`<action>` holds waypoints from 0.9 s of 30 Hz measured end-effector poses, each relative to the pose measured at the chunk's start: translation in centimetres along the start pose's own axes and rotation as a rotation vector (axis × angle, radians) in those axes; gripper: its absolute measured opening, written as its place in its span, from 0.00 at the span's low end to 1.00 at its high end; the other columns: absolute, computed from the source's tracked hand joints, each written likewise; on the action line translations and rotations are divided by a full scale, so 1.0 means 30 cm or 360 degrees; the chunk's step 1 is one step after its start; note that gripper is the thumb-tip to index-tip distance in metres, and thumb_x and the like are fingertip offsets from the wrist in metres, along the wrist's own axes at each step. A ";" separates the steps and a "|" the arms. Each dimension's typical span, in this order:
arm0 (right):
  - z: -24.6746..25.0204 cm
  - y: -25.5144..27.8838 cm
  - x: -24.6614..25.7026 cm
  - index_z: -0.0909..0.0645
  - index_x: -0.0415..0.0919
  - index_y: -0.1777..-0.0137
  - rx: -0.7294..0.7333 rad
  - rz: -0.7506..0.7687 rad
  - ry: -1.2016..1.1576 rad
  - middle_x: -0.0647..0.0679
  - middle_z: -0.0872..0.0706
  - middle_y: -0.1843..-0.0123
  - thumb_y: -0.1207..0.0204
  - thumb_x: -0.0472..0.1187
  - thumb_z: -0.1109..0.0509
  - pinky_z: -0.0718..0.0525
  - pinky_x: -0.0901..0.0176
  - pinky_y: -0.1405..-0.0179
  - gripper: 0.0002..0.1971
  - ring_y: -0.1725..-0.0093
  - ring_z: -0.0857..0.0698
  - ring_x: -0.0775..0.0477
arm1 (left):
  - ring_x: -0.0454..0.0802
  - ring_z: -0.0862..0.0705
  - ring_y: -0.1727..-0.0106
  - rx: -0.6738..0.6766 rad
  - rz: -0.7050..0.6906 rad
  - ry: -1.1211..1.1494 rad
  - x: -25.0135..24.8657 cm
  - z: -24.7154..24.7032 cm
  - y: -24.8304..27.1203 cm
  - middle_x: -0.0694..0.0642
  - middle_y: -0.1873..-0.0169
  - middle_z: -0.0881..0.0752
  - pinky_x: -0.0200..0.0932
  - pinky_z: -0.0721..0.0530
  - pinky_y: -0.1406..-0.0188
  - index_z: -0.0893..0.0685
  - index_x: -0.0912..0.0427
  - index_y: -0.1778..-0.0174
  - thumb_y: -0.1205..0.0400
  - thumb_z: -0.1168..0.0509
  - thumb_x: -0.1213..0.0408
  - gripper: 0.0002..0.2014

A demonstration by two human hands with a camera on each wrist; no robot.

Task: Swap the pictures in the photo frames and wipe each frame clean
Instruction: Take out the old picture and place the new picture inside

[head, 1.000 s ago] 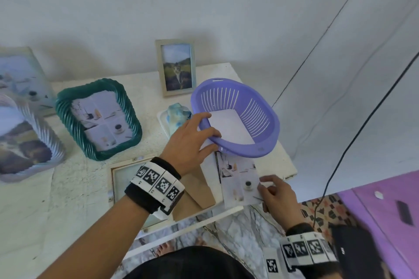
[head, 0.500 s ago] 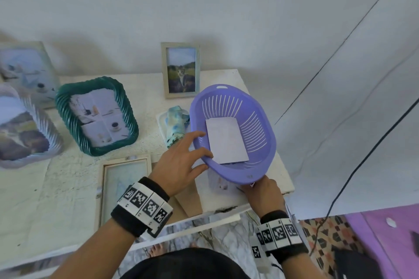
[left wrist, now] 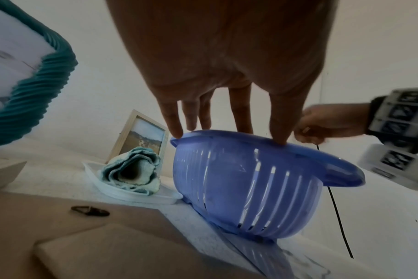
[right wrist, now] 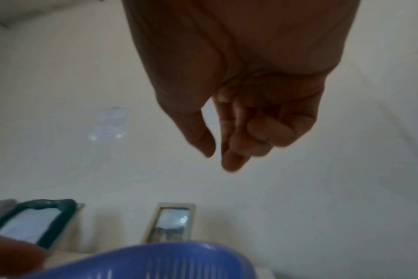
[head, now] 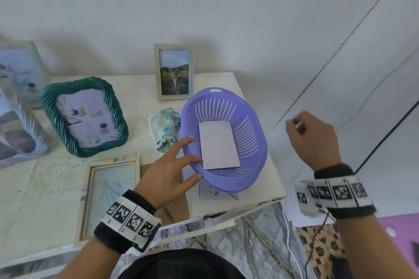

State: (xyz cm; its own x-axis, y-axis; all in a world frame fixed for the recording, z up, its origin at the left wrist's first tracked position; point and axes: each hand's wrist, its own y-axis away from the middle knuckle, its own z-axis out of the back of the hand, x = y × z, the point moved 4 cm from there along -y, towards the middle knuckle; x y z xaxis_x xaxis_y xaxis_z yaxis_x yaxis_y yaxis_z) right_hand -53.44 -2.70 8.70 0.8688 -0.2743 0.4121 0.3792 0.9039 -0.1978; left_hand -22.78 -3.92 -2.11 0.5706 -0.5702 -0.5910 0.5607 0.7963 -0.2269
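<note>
My left hand (head: 192, 158) lies with straight, spread fingers on the near-left rim of the purple basket (head: 229, 180), fingertips (left wrist: 278, 140) touching the rim. A white sheet (head: 217, 145) lies face down inside the basket. A printed picture (head: 213, 191) pokes out from under the basket at the table's front edge. A pale wooden frame (head: 111, 195) lies flat and open, with its brown backing board (head: 178, 209) beside it. My right hand (head: 294, 124) hangs in the air to the right of the basket, fingers loosely curled, holding nothing I can make out.
A rolled blue-green cloth (head: 166, 129) sits on a small white tray left of the basket. A green ribbed frame (head: 84, 115), a small cat-picture frame (head: 174, 72) and a white wavy frame (head: 20, 133) stand along the back. The table (head: 45, 188) ends just right of the basket.
My right hand let go of the printed picture and rose up to the right. The basket now sits on that picture. My left hand eased from gripping the rim to touching it.
</note>
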 end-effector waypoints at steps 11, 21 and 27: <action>-0.510 -0.253 0.453 0.20 0.39 0.40 0.1153 0.0895 0.0853 0.43 0.14 0.43 0.27 0.52 0.24 0.16 0.50 0.47 0.22 0.46 0.15 0.40 | 0.53 0.29 0.22 -0.0008 0.0120 -0.0002 -0.013 -0.009 0.007 0.54 0.16 0.40 0.49 0.20 0.33 0.16 0.43 0.39 0.23 0.41 0.34 0.24; -0.709 -0.283 0.352 0.22 0.47 0.59 0.1132 0.0958 0.1292 0.49 0.16 0.64 0.49 0.54 0.14 0.16 0.56 0.71 0.24 0.70 0.19 0.46 | 0.52 0.15 0.39 0.0013 0.0085 -0.0056 -0.011 -0.003 0.005 0.54 0.17 0.38 0.48 0.12 0.54 0.17 0.43 0.41 0.21 0.40 0.35 0.21; -0.614 -0.282 0.396 0.25 0.42 0.31 0.0878 0.0833 0.1106 0.42 0.14 0.40 0.26 0.44 0.26 0.18 0.46 0.50 0.24 0.43 0.15 0.36 | 0.52 0.18 0.33 0.0010 0.0074 -0.0029 0.000 0.000 0.004 0.52 0.16 0.39 0.45 0.14 0.47 0.19 0.41 0.36 0.21 0.42 0.34 0.24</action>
State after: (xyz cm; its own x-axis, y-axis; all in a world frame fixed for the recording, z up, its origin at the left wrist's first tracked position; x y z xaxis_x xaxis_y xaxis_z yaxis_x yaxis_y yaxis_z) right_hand -40.47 -19.66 -1.10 0.9418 0.2264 -0.2485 -0.1462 0.9415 0.3037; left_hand -22.72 -3.84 -2.15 0.6070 -0.5365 -0.5863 0.5371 0.8207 -0.1949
